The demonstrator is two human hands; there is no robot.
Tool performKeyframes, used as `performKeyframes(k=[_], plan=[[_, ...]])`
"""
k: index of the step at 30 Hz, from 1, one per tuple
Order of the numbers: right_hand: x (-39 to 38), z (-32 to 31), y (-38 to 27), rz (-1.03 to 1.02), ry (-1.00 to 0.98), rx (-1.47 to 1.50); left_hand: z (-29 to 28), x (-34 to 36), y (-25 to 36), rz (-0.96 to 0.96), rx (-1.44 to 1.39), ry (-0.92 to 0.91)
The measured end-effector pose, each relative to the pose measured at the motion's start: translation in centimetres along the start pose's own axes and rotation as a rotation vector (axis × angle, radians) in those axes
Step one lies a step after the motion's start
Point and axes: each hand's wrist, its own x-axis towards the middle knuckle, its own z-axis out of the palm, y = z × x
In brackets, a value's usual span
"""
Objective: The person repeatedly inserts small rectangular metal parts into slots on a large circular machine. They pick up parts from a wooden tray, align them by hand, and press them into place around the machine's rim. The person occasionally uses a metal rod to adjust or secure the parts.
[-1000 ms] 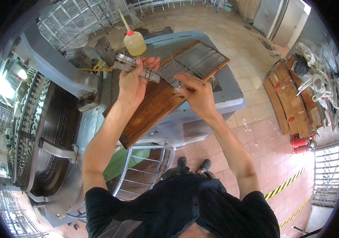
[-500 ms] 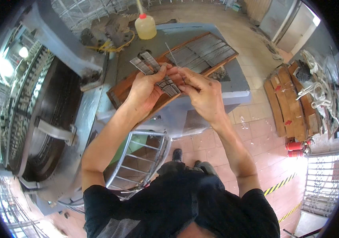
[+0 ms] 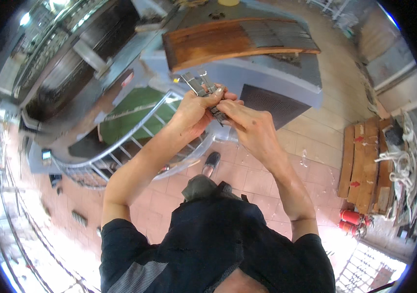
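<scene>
A bunch of flat, narrow grey metal pieces (image 3: 194, 85) is in my left hand (image 3: 193, 113), which is closed around it. Its upper ends fan out past the thumb, and shorter ends stick out below, between the hands. My right hand (image 3: 251, 122) is closed too, with its fingertips on the lower part of the same bunch; these fingers partly cover the metal. Beyond both hands, a shallow wooden tray (image 3: 203, 45) rests on a grey-blue machine table (image 3: 302, 73). More flat grey metal strips (image 3: 274, 35) lie side by side in its right part.
A curved metal railing (image 3: 132, 139) stands left of my legs, near a green panel (image 3: 135, 110). At far left is a large round machine (image 3: 96, 36). Cardboard pieces (image 3: 362, 166) with white straps lean at the right, above red fire extinguishers (image 3: 351, 217). Tiled floor (image 3: 247, 171) lies below.
The view has turned, and both hands have come away from over the tray, toward my body. They still hold the metal pieces. The tray's bare left part now shows.
</scene>
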Motion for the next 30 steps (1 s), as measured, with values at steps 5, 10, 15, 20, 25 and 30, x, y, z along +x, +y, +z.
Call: performKeyframes(k=[5,10,15,20,25,30], plan=[[-4.5,1.7,-0.9,0.319,0.102,0.333,-2.5,-6.3,-4.3,0.002,0.011,0.086],[-5.0,4.3,-1.5,0.519,-0.252,0.83,-4.0,-12.0,-7.9,-0.277,0.165,-0.052],[-5.9,7.3,-5.1,0.725,-0.469,1.032,-5.9,-16.7,-8.4,-0.393,0.003,-0.171],[-6.5,11.1,-9.2,0.681,-0.604,1.08,-9.4,-21.7,-7.8,-0.427,-0.06,-0.254],[-6.9,17.2,-14.0,0.605,-0.619,1.037,-14.2,-27.9,-7.4,-0.373,-0.033,-0.142],[-8.0,23.9,-21.0,0.626,-0.666,0.991,-20.3,-35.1,-6.4,-0.356,-0.021,-0.096]])
